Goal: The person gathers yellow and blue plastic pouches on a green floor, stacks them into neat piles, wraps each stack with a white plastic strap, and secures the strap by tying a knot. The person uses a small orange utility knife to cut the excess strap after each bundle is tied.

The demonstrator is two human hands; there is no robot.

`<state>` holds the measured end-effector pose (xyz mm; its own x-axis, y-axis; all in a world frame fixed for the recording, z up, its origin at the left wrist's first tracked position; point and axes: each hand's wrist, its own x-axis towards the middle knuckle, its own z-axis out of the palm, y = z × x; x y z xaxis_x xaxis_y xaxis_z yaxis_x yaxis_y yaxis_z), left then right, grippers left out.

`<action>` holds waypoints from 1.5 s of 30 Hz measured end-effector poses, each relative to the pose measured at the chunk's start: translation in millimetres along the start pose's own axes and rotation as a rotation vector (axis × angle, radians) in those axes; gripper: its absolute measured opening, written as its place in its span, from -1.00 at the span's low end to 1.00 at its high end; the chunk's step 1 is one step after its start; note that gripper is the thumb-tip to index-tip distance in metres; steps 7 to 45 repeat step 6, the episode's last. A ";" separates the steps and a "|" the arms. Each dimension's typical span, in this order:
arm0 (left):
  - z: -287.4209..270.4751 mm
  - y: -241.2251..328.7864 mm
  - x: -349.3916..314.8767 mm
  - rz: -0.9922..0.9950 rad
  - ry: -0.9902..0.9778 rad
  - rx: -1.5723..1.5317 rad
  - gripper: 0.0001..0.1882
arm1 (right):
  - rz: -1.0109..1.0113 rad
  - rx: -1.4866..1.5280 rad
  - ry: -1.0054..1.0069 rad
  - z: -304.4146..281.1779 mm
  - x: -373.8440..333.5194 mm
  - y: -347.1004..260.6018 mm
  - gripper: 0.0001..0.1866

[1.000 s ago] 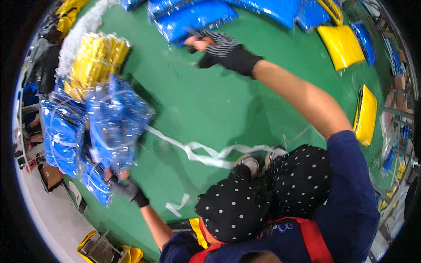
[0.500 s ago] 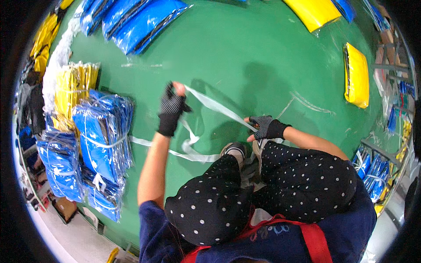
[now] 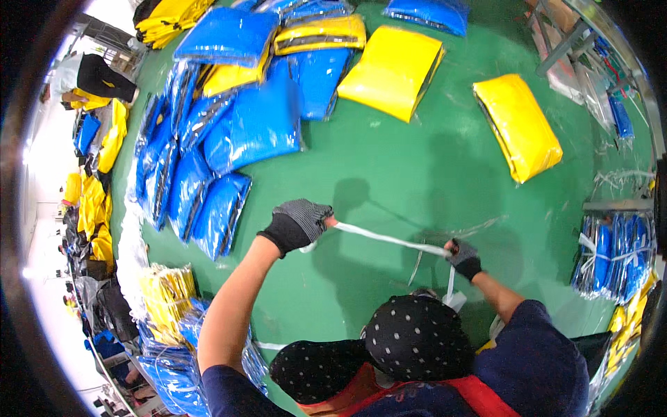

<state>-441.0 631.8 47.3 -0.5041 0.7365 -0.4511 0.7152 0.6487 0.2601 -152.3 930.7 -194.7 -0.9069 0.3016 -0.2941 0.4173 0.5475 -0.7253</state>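
A white plastic strap (image 3: 389, 238) runs taut between my two hands, above the green floor. My left hand (image 3: 300, 221), in a black fingerless glove with a grey dotted pattern, is closed on its left end. Lower and to the right, my right hand (image 3: 463, 257), gloved alike, pinches the other end. A loose length of strap hangs below the right hand toward my knees. Both hands are apart from the packages. Nearest to the left hand lies a blue package in clear plastic (image 3: 221, 212).
Several blue packages (image 3: 257, 128) are heaped at the far left. Two yellow packages (image 3: 392, 69) (image 3: 520, 128) lie ahead and to the right. Tied stacks of yellow packages (image 3: 167, 299) and blue packages (image 3: 170, 375) stand at lower left. Blue bundles (image 3: 611, 257) and a metal rack (image 3: 566, 42) line the right side.
The view has swung up and leftward, bringing the heap of packages in. My hands still stretch the strap, now held more nearly level and narrower, and the left hand has turned inward.
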 end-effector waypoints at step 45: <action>-14.0 14.3 33.6 0.093 -0.190 0.129 -0.75 | 0.390 -0.255 -0.089 -7.3 -15.2 -1.5 -0.61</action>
